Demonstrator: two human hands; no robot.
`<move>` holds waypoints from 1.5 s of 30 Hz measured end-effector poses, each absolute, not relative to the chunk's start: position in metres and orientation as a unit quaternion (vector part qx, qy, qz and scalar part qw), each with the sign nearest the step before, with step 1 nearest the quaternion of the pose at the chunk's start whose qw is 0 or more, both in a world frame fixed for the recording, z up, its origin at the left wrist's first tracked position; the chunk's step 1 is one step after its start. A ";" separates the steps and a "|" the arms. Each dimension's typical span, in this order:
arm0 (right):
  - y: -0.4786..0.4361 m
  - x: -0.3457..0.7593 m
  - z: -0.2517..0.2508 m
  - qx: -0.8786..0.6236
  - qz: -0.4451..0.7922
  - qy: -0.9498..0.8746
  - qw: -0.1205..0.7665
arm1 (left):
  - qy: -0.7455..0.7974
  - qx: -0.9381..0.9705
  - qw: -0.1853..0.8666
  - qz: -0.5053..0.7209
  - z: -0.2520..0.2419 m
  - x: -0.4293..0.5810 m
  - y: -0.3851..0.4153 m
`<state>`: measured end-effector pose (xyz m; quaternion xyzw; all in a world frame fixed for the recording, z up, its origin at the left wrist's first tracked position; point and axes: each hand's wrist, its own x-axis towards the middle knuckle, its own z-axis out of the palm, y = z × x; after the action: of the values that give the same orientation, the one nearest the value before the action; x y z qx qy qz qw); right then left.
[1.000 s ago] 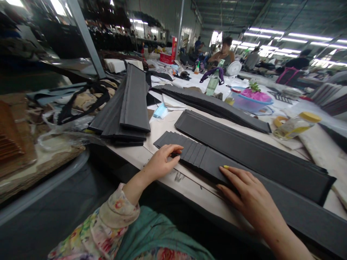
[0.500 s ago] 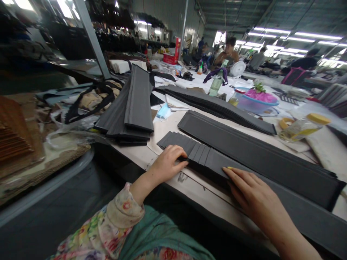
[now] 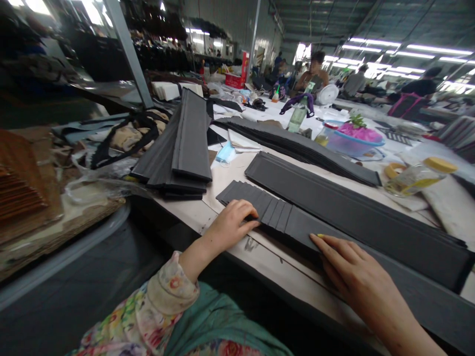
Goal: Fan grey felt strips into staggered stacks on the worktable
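Right thumb (image 3: 334, 277) drawn in, fingers (image 3: 329, 248) on strips (image 3: 275, 211)

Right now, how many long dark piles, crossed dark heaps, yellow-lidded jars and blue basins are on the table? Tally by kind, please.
Long dark piles: 3
Crossed dark heap: 1
Yellow-lidded jar: 1
Blue basin: 1
Total: 6

A pile of long, dark grey strips (image 3: 301, 222) lies flat and slantwise along the near side of the table (image 3: 232, 173), running out of view at the right. At the left end the strips are fanned in narrow, overlapping steps, while the top one stretches smooth and straight beyond them.
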<state>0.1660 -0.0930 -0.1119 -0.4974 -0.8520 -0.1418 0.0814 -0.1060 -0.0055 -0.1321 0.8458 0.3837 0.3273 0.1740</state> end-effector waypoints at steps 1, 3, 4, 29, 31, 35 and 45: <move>-0.094 0.166 -0.112 -0.500 -0.140 -0.851 0.080 | 0.384 0.846 0.172 0.328 -0.132 -0.106 -0.005; -0.095 0.166 -0.111 -0.503 -0.136 -0.850 0.080 | 0.385 0.846 0.168 0.329 -0.133 -0.105 -0.005; -0.096 0.166 -0.111 -0.505 -0.134 -0.849 0.081 | 0.385 0.846 0.166 0.329 -0.133 -0.105 -0.005; -0.105 0.149 -0.111 -0.559 -0.087 -0.811 0.151 | 0.239 0.920 0.115 0.288 -0.107 -0.024 -0.051; -0.107 0.157 -0.113 -0.585 0.007 -0.779 0.226 | 0.260 0.917 0.114 0.282 -0.112 -0.017 -0.049; -0.106 0.177 -0.111 -0.597 0.299 -0.586 0.459 | 0.275 0.908 0.117 0.292 -0.119 -0.015 -0.050; -0.102 0.180 -0.088 -0.542 0.509 -0.370 0.557 | 0.286 0.902 0.128 0.296 -0.113 -0.011 -0.048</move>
<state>0.1800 -0.1019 -0.0881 -0.5421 -0.3696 0.5093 0.5569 -0.0110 -0.0476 -0.1131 0.9025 0.2860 0.2956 0.1278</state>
